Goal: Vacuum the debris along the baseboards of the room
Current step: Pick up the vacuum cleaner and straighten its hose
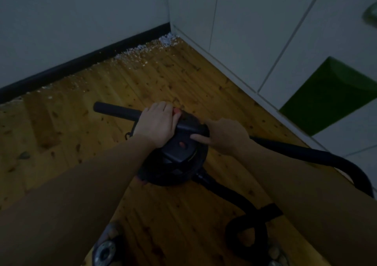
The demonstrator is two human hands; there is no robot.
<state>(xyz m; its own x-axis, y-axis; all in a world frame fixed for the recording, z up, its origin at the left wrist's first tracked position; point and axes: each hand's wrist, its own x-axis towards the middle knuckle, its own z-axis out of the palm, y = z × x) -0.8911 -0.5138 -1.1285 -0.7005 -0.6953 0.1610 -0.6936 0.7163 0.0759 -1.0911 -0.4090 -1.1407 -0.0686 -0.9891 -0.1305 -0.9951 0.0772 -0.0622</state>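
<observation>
White debris (142, 49) lies in a band on the wooden floor (61, 135) right against the black baseboard (81, 62), thickest in the corner where the wall meets the white cabinets (255, 31) and thinning out toward the left. None of that strip looks cleaned, so I judge the vacuuming proper has not begun and the whole run is left to do.

The vacuum cleaner (175, 159), a dark round canister, sits on the floor well short of the debris, its hose (306, 153) looping off to the right and back round near the person's feet (the light is dim, so details are hard to read). The left hand (156, 123) is curled over the bar-like handle on top of the canister. The right hand (226, 136) rests at the handle's right end, thumb stretched onto the lid; whether its fingers wrap the bar I cannot tell.
</observation>
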